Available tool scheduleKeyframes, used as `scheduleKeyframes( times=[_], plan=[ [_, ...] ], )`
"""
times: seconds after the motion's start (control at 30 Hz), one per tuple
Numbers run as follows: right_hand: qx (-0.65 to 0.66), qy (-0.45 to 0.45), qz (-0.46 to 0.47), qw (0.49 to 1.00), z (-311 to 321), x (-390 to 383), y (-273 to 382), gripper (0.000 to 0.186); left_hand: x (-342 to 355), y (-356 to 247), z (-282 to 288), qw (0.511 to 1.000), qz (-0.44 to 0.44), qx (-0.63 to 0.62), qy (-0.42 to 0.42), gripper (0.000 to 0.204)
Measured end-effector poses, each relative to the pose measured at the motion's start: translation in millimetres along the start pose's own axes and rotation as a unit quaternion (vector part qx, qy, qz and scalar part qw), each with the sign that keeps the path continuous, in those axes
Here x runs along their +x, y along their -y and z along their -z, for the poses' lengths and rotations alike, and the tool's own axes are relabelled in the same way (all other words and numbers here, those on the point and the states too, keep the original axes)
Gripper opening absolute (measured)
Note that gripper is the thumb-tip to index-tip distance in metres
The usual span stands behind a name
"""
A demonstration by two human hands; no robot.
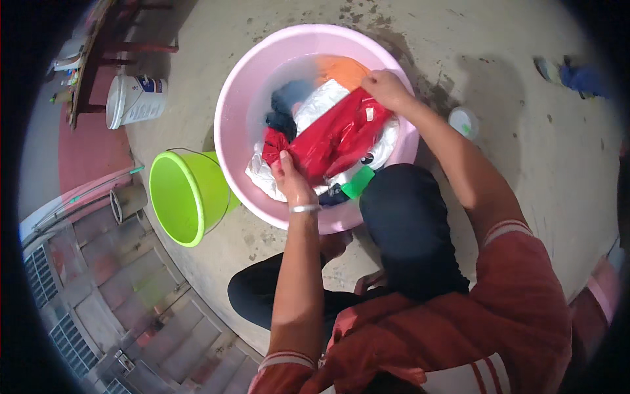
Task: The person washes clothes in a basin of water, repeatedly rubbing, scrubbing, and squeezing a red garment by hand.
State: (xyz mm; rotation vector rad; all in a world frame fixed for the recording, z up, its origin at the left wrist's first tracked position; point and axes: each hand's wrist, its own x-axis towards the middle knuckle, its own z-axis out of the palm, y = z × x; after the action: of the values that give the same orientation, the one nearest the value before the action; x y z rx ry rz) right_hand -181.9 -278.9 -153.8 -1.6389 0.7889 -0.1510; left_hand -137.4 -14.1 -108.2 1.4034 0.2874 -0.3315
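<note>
A wet red garment (331, 141) is stretched between my two hands over a large pink basin (228, 125). My left hand (291, 180), a pale band at its wrist, grips the near left end. My right hand (388, 90) is closed on the far right edge. Under the garment lie a white cloth (320, 110), an orange cloth (344, 69) and a dark cloth (290, 97), partly in cloudy water. At the basin's near right side, close to my knee, is a bright green piece (357, 182) whose kind I cannot make out.
A lime-green bucket (176, 197) stands left of the basin, with a white bucket (141, 102) beyond it. To the right sits a small white container (464, 123). A wooden rack (92, 62) is at the far left. Wet patches mark the concrete floor (426, 39).
</note>
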Motion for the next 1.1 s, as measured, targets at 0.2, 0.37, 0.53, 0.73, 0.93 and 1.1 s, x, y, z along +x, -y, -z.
scheduleKeyframes(
  times=[0.2, 0.37, 0.53, 0.73, 0.93, 1.1],
  plan=[
    [-0.088, -0.081, 0.292, 0.949, 13, -50, 22, 0.017, 61, 72, 73, 0.979, 0.204, -0.001, 0.0, 0.042],
    [-0.413, -0.064, 0.026, 0.908, 132, -118, -136, 0.024, 43, 79, 60, 0.961, 0.261, 0.046, 0.083, 0.035],
    [-0.538, -0.022, -0.104, 0.836, 134, -138, -185, 0.06, 44, 79, 63, 0.981, 0.189, 0.044, -0.028, 0.031],
    [-0.579, -0.034, -0.005, 0.815, 133, -98, -240, 0.071, 27, 56, 41, 0.98, 0.195, 0.038, -0.001, 0.021],
    [-0.584, -0.022, -0.069, 0.808, 135, -85, -247, 0.07, 17, 38, 39, 0.984, 0.168, 0.042, -0.034, 0.019],
    [-0.393, -0.23, 0.0, 0.89, 117, -81, -163, 0.042, 24, 19, 18, 0.992, 0.102, -0.043, -0.054, 0.006]
  ],
)
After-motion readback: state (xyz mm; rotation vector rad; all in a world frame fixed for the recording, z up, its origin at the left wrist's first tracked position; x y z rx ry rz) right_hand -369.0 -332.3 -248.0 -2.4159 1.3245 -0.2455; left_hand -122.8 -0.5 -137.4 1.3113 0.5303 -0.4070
